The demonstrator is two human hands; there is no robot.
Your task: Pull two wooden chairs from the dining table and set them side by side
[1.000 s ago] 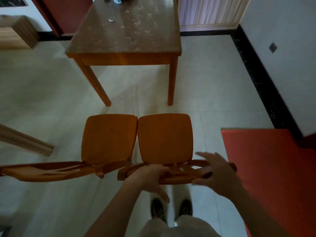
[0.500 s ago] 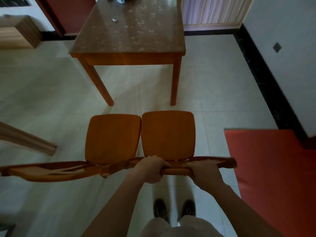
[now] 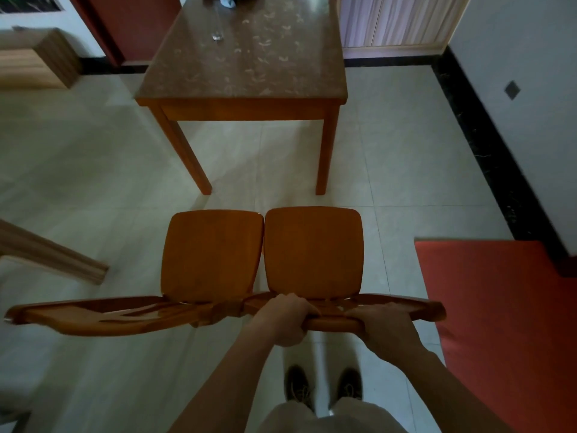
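Note:
Two orange wooden chairs stand on the tiled floor in front of me, seats touching edge to edge and facing the dining table (image 3: 243, 100). The left chair (image 3: 212, 254) has nobody holding it. My left hand (image 3: 285, 317) and my right hand (image 3: 379, 323) both grip the top rail of the right chair (image 3: 313, 248), left hand near the rail's left end, right hand towards its middle. The table stands about a chair's length beyond the seats.
A red carpet (image 3: 499, 307) lies at the right beside the right chair. A wall with a black skirting (image 3: 474, 135) runs along the right. A pale wooden beam (image 3: 53, 260) juts in from the left. A glass (image 3: 217, 35) stands on the table. My shoes (image 3: 323, 387) are behind the chairs.
My right hand, open above the rail a second ago, has closed on the right chair's top rail. The right chair's seat has shifted left until it meets the left seat.

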